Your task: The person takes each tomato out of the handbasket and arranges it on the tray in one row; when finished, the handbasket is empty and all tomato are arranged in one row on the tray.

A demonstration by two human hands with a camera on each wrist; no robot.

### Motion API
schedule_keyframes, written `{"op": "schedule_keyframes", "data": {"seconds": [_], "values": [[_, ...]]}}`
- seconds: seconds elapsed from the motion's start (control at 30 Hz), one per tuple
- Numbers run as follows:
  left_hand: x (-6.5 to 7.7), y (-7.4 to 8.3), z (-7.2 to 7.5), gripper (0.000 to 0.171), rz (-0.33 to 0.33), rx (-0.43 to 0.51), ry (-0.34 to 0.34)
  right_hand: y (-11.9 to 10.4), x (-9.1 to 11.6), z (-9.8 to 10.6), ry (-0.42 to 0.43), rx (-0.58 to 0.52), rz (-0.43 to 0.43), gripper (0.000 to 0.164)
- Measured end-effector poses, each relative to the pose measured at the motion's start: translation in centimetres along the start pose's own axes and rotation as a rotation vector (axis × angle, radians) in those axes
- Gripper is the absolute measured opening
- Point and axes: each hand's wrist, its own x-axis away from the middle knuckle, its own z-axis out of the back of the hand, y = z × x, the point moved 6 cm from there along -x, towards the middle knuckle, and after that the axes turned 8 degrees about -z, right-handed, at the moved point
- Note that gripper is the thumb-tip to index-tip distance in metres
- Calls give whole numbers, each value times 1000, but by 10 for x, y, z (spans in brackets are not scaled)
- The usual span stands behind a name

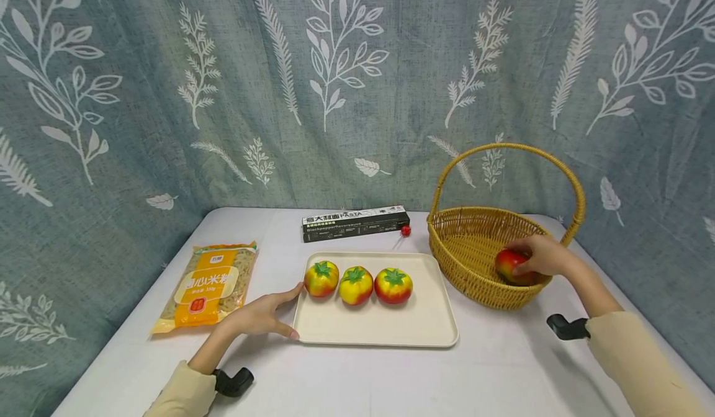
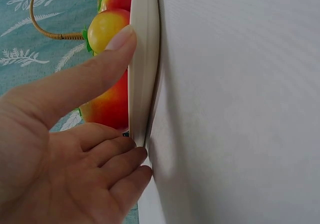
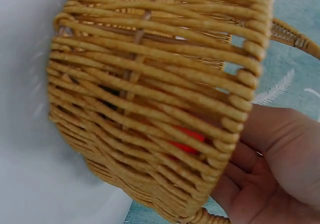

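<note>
A cream tray (image 1: 380, 330) bears three red-and-yellow tomatoes with green leafy tops: a left one (image 1: 321, 278), a middle one (image 1: 355, 285) and a right one (image 1: 393, 285). My left hand (image 1: 265, 314) rests at the tray's left edge, fingers spread; in the left wrist view its thumb (image 2: 115, 46) lies at the rim. Inside the wicker basket (image 1: 463, 268), my right hand (image 1: 540, 255) grips a red tomato (image 1: 509, 265) near the right side wall. From the right wrist, woven strands hide most of that tomato, and its top is covered by the hand.
On the left lies an orange-and-clear food packet (image 1: 209, 286). A black pasta box (image 1: 355, 223) stands behind the tray, with a small red ball on a thin stick (image 1: 405, 231) beside it. The basket's tall handle (image 1: 505, 146) arches above its bowl. A patterned curtain (image 1: 357, 94) hangs behind the table.
</note>
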Motion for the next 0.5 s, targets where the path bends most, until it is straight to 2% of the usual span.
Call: {"op": "schedule_keyframes", "data": {"seconds": [0.5], "values": [[1, 1, -1, 102, -6, -4, 2, -13, 10, 16, 104, -62, -33, 67]]}}
